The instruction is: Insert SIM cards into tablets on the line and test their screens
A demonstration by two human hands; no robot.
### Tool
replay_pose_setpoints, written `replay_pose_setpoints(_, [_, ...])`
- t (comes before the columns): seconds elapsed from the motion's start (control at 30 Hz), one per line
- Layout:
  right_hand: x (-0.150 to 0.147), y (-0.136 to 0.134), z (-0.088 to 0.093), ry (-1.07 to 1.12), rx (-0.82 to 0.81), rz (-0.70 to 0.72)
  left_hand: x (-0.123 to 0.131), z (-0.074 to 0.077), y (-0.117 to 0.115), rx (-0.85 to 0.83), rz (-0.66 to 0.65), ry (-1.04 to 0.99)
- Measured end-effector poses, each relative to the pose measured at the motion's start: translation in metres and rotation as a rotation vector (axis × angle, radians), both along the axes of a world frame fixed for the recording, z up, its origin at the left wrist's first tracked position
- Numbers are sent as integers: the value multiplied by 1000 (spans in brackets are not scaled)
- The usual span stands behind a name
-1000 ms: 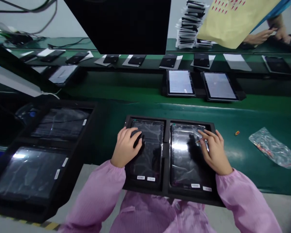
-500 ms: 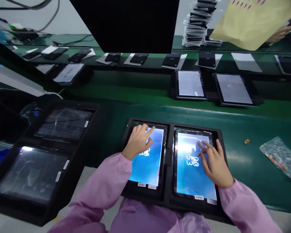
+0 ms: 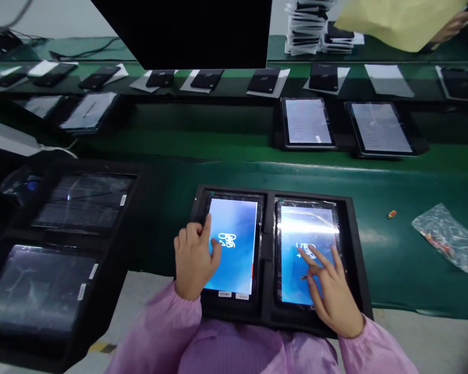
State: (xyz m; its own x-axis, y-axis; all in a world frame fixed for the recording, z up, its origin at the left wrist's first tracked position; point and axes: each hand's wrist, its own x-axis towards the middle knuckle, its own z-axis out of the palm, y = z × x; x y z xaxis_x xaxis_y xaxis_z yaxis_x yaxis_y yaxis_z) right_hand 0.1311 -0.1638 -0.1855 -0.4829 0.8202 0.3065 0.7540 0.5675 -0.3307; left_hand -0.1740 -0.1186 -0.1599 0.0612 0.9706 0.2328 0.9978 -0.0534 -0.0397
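Observation:
Two lit tablets lie side by side in a black two-slot tray (image 3: 268, 280), each with a blue screen and white digits. At the edge of the left tablet (image 3: 236, 265), my left hand (image 3: 195, 257) stretches out its index finger and thumb, the other fingers curled, holding nothing. Over the lower part of the right tablet (image 3: 292, 285) is my right hand (image 3: 331, 291), its thumb and index finger pinching a small thin piece (image 3: 304, 277), the other fingers spread. That piece is too small to identify. The hand covers the tablet's lower right corner.
Another black tray (image 3: 113, 228) with two dark tablets stands at left. A tiny orange piece (image 3: 392, 213) and a clear plastic bag (image 3: 448, 239) lie at right. Lit tablets (image 3: 309, 122) stand behind, below a shelf of black devices. A black panel (image 3: 195, 31) hangs overhead; another person's hand (image 3: 454, 26) holds yellow paper.
My left hand has moved left and down, from the left screen's top to its edge. My right hand has shifted down over its tablet, still pinching the piece. The digits on both screens have changed.

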Motion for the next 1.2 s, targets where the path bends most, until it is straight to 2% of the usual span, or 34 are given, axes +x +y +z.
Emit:
replay_pose_setpoints(0.07, [-4,5,-1,-36,-21,93,-3,-4,-19,-21,56,13])
replay_pose_setpoints(0.13, [8,3,-2,-61,-4,55,0,-10,-31,-48,75,2])
replay_pose_setpoints(0.27, [53,-16,-2,-24,130,-367,26,-18,-38,-71,44,-71])
replay_pose_setpoints(0.33, [64,-24,0,19,170,-518,45,-18,-41,-77,-48,-152])
replay_pose_setpoints(0.37, [63,-26,0,36,179,-547,54,-17,-44,-96,-142,-212])
replay_pose_setpoints(0.47, [44,-23,-4,40,169,-522,68,-9,-52,-160,-477,-394])
replay_pose_setpoints(0.5, [36,-20,-6,32,162,-506,66,-5,-54,-151,-528,-429])
replay_pose_setpoints(0.53, [29,-16,-9,20,153,-496,60,-2,-54,-116,-523,-444])
replay_pose_setpoints(0.67, [17,-4,-18,-16,155,-556,25,6,-43,74,-241,-331])
replay_pose_setpoints(0.73, [14,-1,-20,-27,155,-593,12,5,-35,99,-179,-245])
replay_pose_setpoints(0.8, [5,-2,-19,-25,131,-573,7,2,-28,78,-201,-186])
replay_pose_setpoints(0.83, [-1,-4,-17,-5,101,-518,7,0,-25,61,-230,-165])
replay_pose_setpoints(0.93, [-19,-11,-8,113,-14,-230,14,-4,-18,6,-349,-134])
replay_pose_setpoints(1.0, [-25,-13,-3,180,-32,-120,22,-5,-12,-29,-439,-131])
replay_pose_setpoints(1.1, [-16,-7,2,223,42,-207,29,-8,-5,-93,-546,-125])
replay_pose_setpoints(1.2, [8,3,5,229,97,-336,15,-10,-6,-125,-576,-88])
